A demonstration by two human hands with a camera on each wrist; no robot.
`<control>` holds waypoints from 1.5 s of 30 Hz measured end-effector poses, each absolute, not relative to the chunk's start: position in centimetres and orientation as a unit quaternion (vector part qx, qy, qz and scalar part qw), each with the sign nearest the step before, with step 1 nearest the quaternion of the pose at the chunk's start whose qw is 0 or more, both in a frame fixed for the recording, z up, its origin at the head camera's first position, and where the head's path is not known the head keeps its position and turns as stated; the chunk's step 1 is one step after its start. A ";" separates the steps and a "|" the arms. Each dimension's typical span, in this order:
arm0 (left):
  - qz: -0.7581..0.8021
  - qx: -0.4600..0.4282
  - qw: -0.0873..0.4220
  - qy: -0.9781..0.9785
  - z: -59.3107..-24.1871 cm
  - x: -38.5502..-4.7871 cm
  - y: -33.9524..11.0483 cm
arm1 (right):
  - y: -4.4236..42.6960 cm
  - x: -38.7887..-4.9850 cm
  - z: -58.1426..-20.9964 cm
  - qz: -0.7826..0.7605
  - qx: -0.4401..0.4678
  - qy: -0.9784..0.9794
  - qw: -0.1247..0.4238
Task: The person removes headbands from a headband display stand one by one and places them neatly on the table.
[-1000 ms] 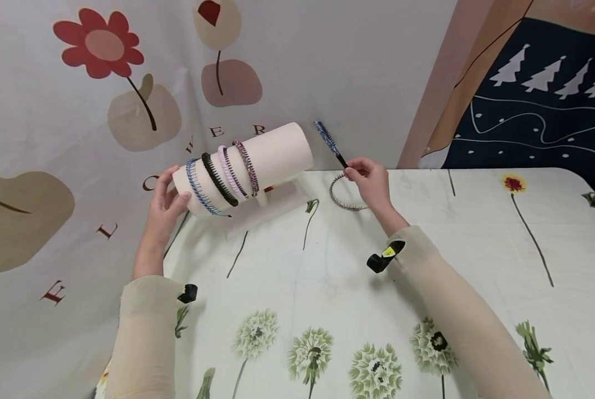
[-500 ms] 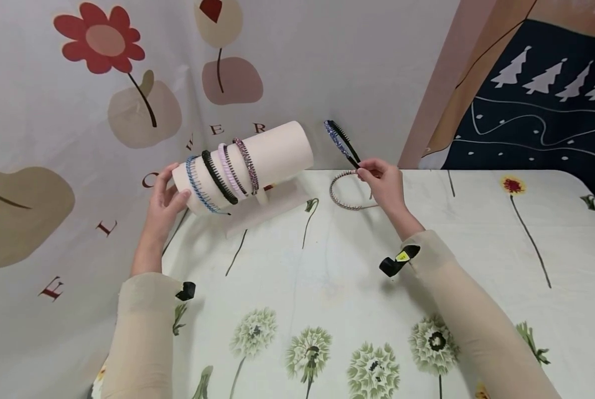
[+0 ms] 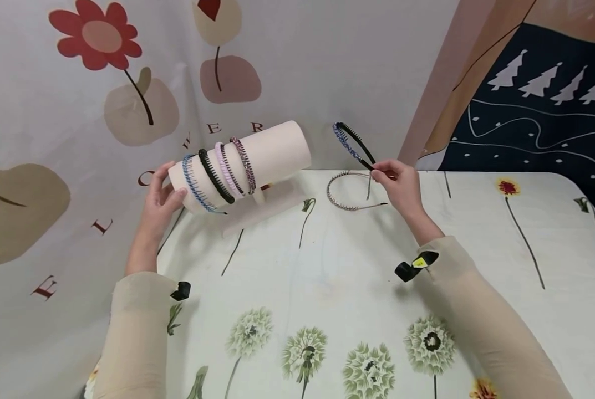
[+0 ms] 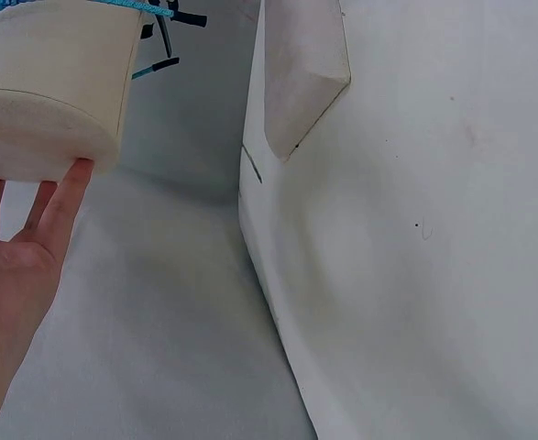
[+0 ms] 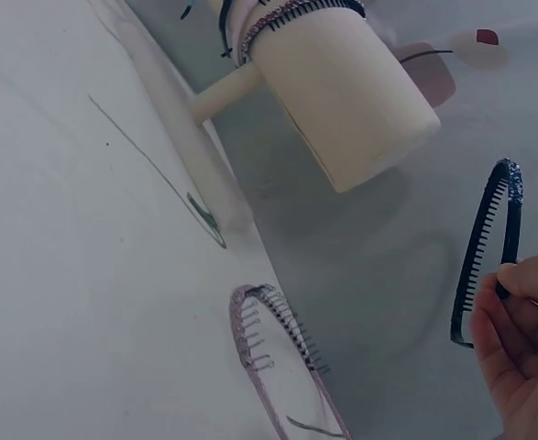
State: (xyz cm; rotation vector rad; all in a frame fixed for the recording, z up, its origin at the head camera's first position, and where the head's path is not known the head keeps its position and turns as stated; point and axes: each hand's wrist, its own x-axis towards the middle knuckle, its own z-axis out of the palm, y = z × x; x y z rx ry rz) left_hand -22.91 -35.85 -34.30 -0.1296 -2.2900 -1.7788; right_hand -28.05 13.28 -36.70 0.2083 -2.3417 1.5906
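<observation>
A cream cylindrical headband display stand [image 3: 277, 149] lies sideways on its post and flat base. My left hand [image 3: 154, 205] rests fingertips and thumb against its left end; in the left wrist view the fingers [image 4: 62, 206] look fairly straight against that end. Around the cylinder sit a blue headband [image 3: 192, 185], a black one [image 3: 214, 177], a lilac one [image 3: 225, 172] and a speckled pink one [image 3: 245, 166]. My right hand [image 3: 402, 185] pinches one black end of a toothed headband with blue glitter [image 3: 344, 141], raised to the right of the stand, apart from it.
Another toothed headband [image 3: 342, 208] lies on the table below my right hand. The table [image 3: 337, 266] wears a flower-printed cloth. A printed backdrop [image 3: 377, 66] hangs close behind the stand, and a dark panel with white trees [image 3: 542, 111] is at the right.
My right hand has moved right with the blue glitter headband, which has turned so its loop shows more open. More of the headband on the table shows. My left hand stays at the stand.
</observation>
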 end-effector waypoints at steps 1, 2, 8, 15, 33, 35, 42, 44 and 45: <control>-0.608 -0.046 0.119 -0.783 -34.3 -23.0 -35.9 | 13.6 -28.0 -36.7 0.549 0.072 -0.818 0.155; -0.609 -0.046 0.119 -0.783 -34.3 -23.0 -35.9 | 13.8 -27.9 -36.6 0.545 0.072 -0.820 0.158; -0.614 -0.040 0.117 -0.780 -34.3 -22.7 -35.6 | 15.7 -27.3 -36.3 0.516 0.070 -0.838 0.161; -0.605 -0.023 0.121 -0.787 -34.5 -22.8 -35.7 | 17.5 -26.5 -35.9 0.499 0.061 -0.851 0.153; -0.638 -0.028 0.128 -0.759 -34.5 -22.5 -36.2 | 20.2 -25.5 -36.2 0.460 0.031 -0.870 0.174; -0.636 -0.027 0.128 -0.760 -34.5 -22.5 -36.2 | 20.6 -25.5 -36.2 0.461 0.029 -0.869 0.179; -0.624 -0.027 0.118 -0.772 -34.1 -22.8 -35.9 | 22.0 -25.1 -36.5 0.461 0.011 -0.868 0.184; -0.621 -0.028 0.117 -0.775 -34.1 -22.9 -35.7 | 22.3 -24.9 -36.6 0.460 0.007 -0.868 0.185; -0.622 -0.029 0.117 -0.774 -34.1 -23.0 -35.7 | 22.5 -24.9 -36.6 0.459 0.005 -0.869 0.184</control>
